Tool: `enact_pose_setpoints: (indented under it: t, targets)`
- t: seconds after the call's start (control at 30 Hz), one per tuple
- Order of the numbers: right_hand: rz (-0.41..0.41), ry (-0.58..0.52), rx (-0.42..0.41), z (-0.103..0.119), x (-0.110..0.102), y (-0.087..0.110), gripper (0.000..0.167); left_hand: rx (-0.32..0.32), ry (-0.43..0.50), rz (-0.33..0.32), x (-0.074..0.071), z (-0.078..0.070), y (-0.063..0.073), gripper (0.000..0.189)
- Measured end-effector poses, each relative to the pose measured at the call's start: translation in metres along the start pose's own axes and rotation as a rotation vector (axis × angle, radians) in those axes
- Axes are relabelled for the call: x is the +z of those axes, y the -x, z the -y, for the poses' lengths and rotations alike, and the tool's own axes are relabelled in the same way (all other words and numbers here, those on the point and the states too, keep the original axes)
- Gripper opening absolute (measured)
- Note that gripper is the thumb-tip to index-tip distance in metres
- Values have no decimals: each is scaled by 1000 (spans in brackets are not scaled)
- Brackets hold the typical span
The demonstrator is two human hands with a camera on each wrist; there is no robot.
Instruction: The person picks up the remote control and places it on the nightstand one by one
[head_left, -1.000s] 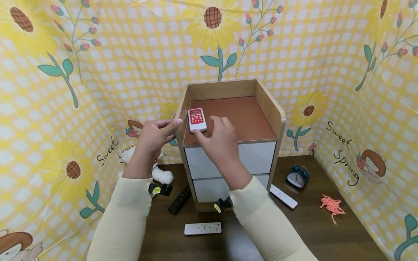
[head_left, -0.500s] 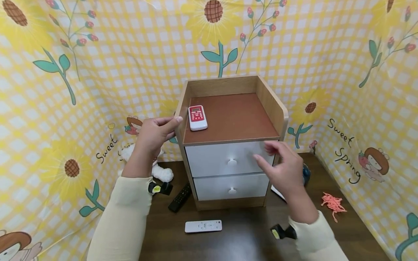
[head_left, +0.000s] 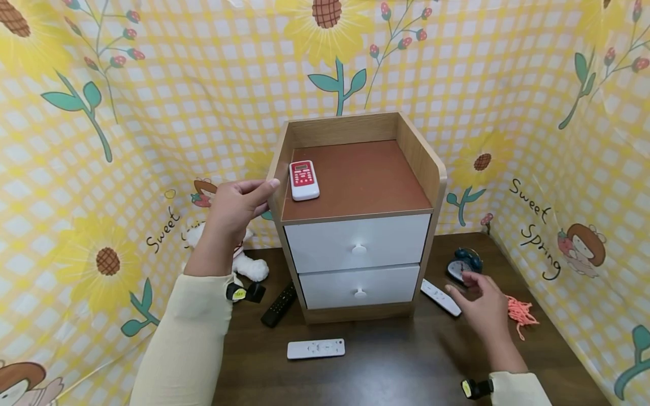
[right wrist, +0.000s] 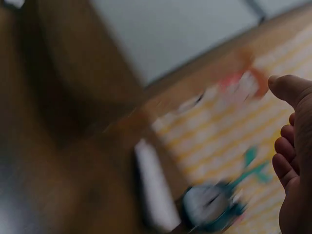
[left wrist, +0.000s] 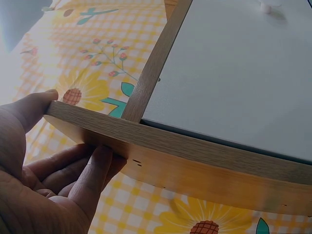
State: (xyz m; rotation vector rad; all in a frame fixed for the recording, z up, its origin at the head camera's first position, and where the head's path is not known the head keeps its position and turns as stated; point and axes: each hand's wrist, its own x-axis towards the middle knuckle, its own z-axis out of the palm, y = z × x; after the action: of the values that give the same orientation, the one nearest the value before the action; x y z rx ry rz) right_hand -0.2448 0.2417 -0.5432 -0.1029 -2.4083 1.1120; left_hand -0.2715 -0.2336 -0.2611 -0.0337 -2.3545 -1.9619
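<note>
My left hand (head_left: pixel 236 208) pinches the front of the left side panel (left wrist: pixel 97 119) of a small wooden cabinet (head_left: pixel 355 169). In the left wrist view the thumb lies on one face of the panel and the fingers on the other. A red and white remote control (head_left: pixel 304 189) lies on the cabinet's brown top, against the left side. My right hand (head_left: pixel 487 307) hangs over the table with loosely bent fingers and nothing in them. Nearest to it are a blue alarm clock (head_left: pixel 464 265), a white remote control (head_left: pixel 440 299) and a tangle of coral yarn (head_left: pixel 520 316).
Both white drawers (head_left: pixel 358 245) of the cabinet are closed. Another white remote (head_left: pixel 316 349) lies in front, and a black remote (head_left: pixel 278 306) beside the left wall of the cabinet. A white plush toy (head_left: pixel 251 266) sits partly behind my left arm. Patterned cloth surrounds the dark table.
My right hand has left the red and white remote on the cabinet top and moved right and down, over the table near the clock. My left hand keeps its hold on the panel.
</note>
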Motion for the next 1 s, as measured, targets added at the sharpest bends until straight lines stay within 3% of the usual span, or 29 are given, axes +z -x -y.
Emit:
enact_pose_setpoints:
  t: [0.1, 0.23, 0.43, 0.8, 1.0]
  targets:
    - [110, 19, 99, -34, 11, 5, 62, 3, -4, -2, 0, 1, 0, 66]
    - [251, 81, 144, -69, 22, 10, 78, 4, -7, 1, 1, 2, 1, 67]
    - [406, 146, 172, -94, 31, 14, 90, 11, 0, -3, 1, 1, 1, 65]
    - [399, 159, 118, -105, 44, 12, 65, 12, -15, -7, 1, -1, 3, 63]
    - [405, 167, 125, -102, 49, 7, 62, 9, -12, -13, 1, 0, 3, 64]
